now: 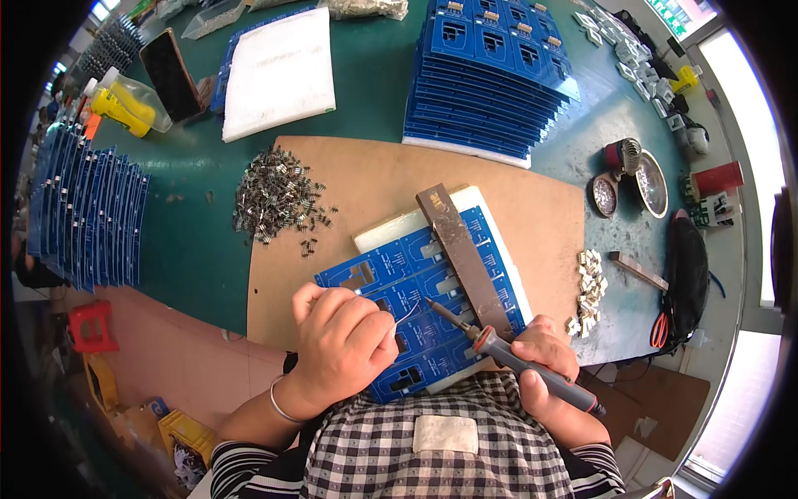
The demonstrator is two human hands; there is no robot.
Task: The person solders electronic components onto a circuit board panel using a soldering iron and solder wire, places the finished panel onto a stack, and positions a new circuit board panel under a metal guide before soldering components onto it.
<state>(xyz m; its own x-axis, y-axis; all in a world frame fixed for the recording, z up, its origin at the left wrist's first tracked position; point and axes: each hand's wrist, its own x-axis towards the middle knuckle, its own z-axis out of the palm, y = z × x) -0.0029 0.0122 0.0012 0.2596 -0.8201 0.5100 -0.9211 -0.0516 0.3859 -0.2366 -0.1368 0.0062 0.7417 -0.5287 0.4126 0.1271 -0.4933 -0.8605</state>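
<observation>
A blue circuit board panel (391, 293) with several cut-outs lies tilted on a white foam pad (386, 231) in front of me. Across it rests a dark flat bar (470, 262). My right hand (544, 353) is closed around the grey handle of a soldering iron (519, 362), whose tip points up and left over the panel's middle. My left hand (345, 337) is closed, pinching a thin solder wire (408, 314) that sticks out toward the iron's tip. Whether tip and wire touch the board I cannot tell.
On the brown work board (357, 175) lie a heap of small black components (278, 195) and a pile of white connectors (588, 291). Blue panels (490, 91) are stacked at the back; another stack (91, 212) stands left. At right are an iron stand (623, 156) and metal dish (652, 183).
</observation>
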